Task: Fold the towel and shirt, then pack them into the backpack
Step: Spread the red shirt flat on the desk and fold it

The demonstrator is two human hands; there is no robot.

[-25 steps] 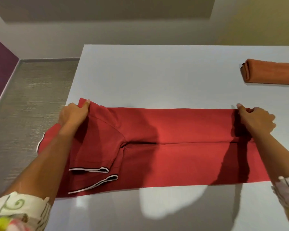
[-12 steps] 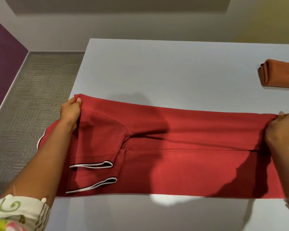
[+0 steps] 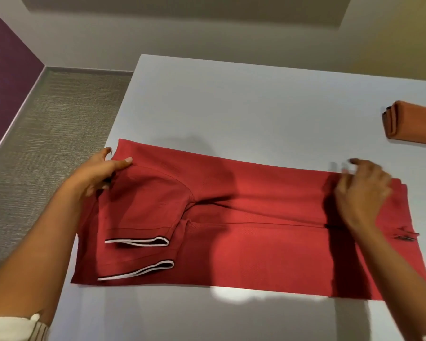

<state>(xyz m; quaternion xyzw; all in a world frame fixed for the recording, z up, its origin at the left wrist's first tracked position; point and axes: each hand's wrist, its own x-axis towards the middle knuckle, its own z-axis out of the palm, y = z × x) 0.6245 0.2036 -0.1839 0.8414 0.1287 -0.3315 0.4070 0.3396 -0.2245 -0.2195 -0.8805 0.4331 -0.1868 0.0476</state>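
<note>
On the white table the red shirt lies flat, folded lengthwise into a long band, with both sleeves tucked on top and their white-and-dark trimmed cuffs showing. The left hand is at the collar end with its thumb laid on the cloth and its forefinger straight past the edge; I cannot tell whether it pinches any fabric. The right hand is over the hem end and too blurred to show its grip.

The shirt looks like a light, limp knit (it will sag and slide apart if lifted by one corner), so it is best taken by both corners of one short end, with all layers pinched together. The orange towel lies already folded, well apart at the far right. No backpack shows. No brand or writing can be read, and a small dark tag near the hem is illegible.
</note>
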